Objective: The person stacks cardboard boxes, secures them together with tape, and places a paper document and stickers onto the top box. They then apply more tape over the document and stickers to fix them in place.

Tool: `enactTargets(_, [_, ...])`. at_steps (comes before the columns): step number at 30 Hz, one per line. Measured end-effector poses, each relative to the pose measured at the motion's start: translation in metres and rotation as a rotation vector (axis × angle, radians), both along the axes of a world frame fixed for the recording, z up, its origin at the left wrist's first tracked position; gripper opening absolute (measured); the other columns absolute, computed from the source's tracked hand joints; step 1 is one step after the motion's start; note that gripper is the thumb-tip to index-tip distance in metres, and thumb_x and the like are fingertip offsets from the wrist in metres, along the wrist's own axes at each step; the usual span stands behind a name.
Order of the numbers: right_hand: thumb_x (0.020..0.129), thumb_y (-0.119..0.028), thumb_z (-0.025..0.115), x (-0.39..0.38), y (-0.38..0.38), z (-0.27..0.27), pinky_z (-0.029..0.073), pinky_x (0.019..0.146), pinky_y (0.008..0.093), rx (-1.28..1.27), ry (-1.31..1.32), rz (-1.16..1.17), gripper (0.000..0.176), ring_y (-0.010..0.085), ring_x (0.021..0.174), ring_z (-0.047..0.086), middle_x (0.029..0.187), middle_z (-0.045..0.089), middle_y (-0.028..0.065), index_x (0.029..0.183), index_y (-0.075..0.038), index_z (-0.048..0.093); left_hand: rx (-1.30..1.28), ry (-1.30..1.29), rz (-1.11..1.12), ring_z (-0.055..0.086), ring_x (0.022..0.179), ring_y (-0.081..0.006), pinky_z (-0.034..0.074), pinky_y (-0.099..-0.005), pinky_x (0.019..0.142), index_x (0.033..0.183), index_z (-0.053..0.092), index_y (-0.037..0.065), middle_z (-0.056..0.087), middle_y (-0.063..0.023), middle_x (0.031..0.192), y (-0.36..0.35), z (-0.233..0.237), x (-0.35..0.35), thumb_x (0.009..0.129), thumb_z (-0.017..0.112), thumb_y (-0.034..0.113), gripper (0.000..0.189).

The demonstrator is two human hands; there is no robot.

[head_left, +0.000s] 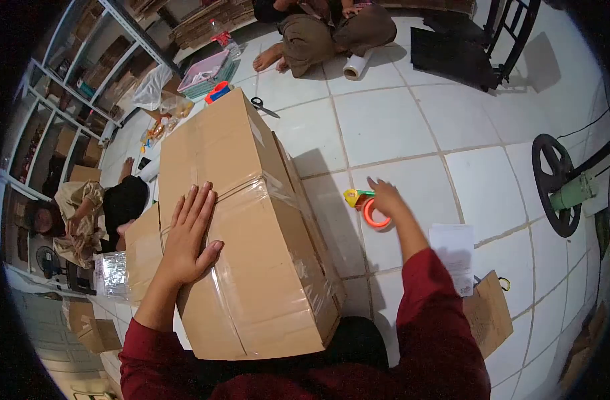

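A large cardboard box (251, 220), taped shut with clear tape along its seams, rests in front of me. My left hand (190, 237) lies flat on its top, fingers spread. My right hand (385, 198) reaches to the white tile floor on the right and closes on an orange tape dispenser (373, 213) with a yellow-green part. Both my arms are in dark red sleeves.
Scissors (265, 107) lie on the floor beyond the box. A person sits cross-legged (325, 33) at the top beside a tape roll (355, 65); another person (85, 213) sits at the left by metal shelves (65, 80). A paper sheet (455, 257) and cardboard piece (488, 313) lie right.
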State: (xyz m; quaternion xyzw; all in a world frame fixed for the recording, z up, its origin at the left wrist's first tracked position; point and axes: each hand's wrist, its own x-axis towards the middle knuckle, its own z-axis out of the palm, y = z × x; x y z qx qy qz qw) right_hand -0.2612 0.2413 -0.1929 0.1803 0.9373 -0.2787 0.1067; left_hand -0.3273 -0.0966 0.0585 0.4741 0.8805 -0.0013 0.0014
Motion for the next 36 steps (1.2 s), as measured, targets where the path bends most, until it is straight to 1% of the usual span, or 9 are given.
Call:
enactTargets(1, [0.068, -0.026, 0.060, -0.003, -0.028, -0.003, 0.024, 0.095, 0.0301, 0.199, 0.181, -0.050, 0.062, 0.0236, 0.115, 0.032, 0.123, 0.035, 0.0156, 0.122, -0.012, 0.033, 0.000, 0.004, 0.000, 0.013, 0.123, -0.0289, 0.007, -0.0392, 0.099, 0.126, 0.020, 0.001, 0.019, -0.0154, 0.132, 0.000, 0.000, 0.001, 0.075, 0.032, 0.043, 0.067])
enactTargets(3, [0.080, -0.029, 0.048, -0.010, -0.085, 0.038, 0.012, 0.099, 0.0299, -0.742, 0.700, 0.001, 0.055, 0.0236, 0.122, 0.016, 0.131, 0.021, 0.0138, 0.126, -0.009, 0.025, 0.000, -0.008, 0.003, 0.013, 0.123, -0.0285, 0.007, -0.0391, 0.099, 0.126, 0.020, 0.001, 0.018, -0.0152, 0.132, 0.001, 0.002, 0.002, 0.075, 0.032, 0.042, 0.067])
enactTargets(5, [0.086, -0.033, 0.033, -0.002, -0.127, 0.097, 0.008, 0.100, 0.0305, -1.040, 0.366, 0.160, 0.053, 0.0227, 0.123, 0.012, 0.133, 0.015, 0.0129, 0.127, -0.004, 0.018, 0.015, -0.014, -0.002, 0.013, 0.123, -0.0290, 0.007, -0.0389, 0.099, 0.127, 0.020, 0.003, 0.018, -0.0140, 0.132, 0.000, 0.000, 0.000, 0.074, 0.035, 0.041, 0.066])
enactTargets(9, [0.086, -0.041, 0.025, -0.017, -0.158, 0.029, 0.006, 0.100, 0.0293, -1.149, 0.750, 0.114, 0.058, 0.0223, 0.124, 0.010, 0.133, 0.013, 0.0127, 0.127, -0.001, 0.015, 0.034, -0.024, -0.004, 0.013, 0.123, -0.0293, 0.006, -0.0386, 0.099, 0.127, 0.020, 0.004, 0.017, -0.0129, 0.133, -0.001, -0.002, 0.001, 0.074, 0.038, 0.039, 0.066])
enactTargets(17, [0.087, -0.031, 0.027, -0.017, -0.155, -0.058, 0.023, 0.096, 0.0305, -1.314, 0.282, -0.174, 0.047, 0.0241, 0.114, 0.032, 0.121, 0.036, 0.0174, 0.120, 0.002, 0.031, 0.017, -0.006, 0.045, 0.009, 0.123, -0.0318, 0.004, -0.0447, 0.098, 0.128, 0.020, 0.010, 0.013, -0.0133, 0.133, -0.006, -0.008, 0.005, 0.073, 0.040, 0.042, 0.067])
enactTargets(24, [0.069, -0.040, 0.053, 0.018, -0.059, 0.000, 0.025, 0.093, 0.0431, 0.259, 0.251, -0.414, 0.073, 0.0309, 0.112, 0.033, 0.121, 0.034, 0.0177, 0.125, -0.005, 0.023, 0.029, 0.023, 0.110, 0.008, 0.122, -0.0349, 0.002, -0.0502, 0.096, 0.129, 0.019, 0.018, 0.011, -0.0150, 0.133, -0.013, -0.017, -0.004, 0.073, 0.044, 0.046, 0.067])
enactTargets(28, [0.072, -0.013, 0.051, 0.051, -0.057, -0.036, 0.044, 0.072, 0.0396, 0.176, 0.147, -0.473, 0.024, 0.0306, 0.084, 0.053, 0.095, 0.050, 0.0160, 0.092, -0.003, 0.043, 0.383, -0.305, 0.058, 0.013, 0.122, -0.0310, 0.009, -0.0434, 0.098, 0.128, 0.018, 0.012, 0.017, -0.0137, 0.132, -0.038, -0.017, -0.019, 0.077, 0.046, 0.037, 0.063])
enactTargets(30, [0.073, -0.010, 0.047, 0.077, -0.047, -0.024, 0.043, 0.072, 0.0404, 0.148, 0.137, -0.483, 0.026, 0.0337, 0.083, 0.053, 0.091, 0.051, 0.0193, 0.097, 0.000, 0.042, 1.179, -1.233, 0.163, 0.020, 0.120, -0.0231, 0.018, -0.0352, 0.097, 0.127, 0.020, 0.006, 0.023, -0.0107, 0.130, -0.047, -0.008, -0.006, 0.082, 0.044, 0.025, 0.055])
enactTargets(36, [0.069, 0.000, 0.049, 0.076, -0.045, 0.164, 0.040, 0.077, 0.0327, -0.272, 0.903, -0.500, 0.047, 0.0273, 0.095, 0.047, 0.102, 0.046, 0.0159, 0.114, -0.001, 0.032, 1.018, -1.232, 0.108, 0.035, 0.111, -0.0185, 0.030, -0.0299, 0.090, 0.121, 0.031, 0.004, 0.037, -0.0098, 0.120, -0.068, 0.022, 0.020, 0.083, 0.043, 0.033, 0.049])
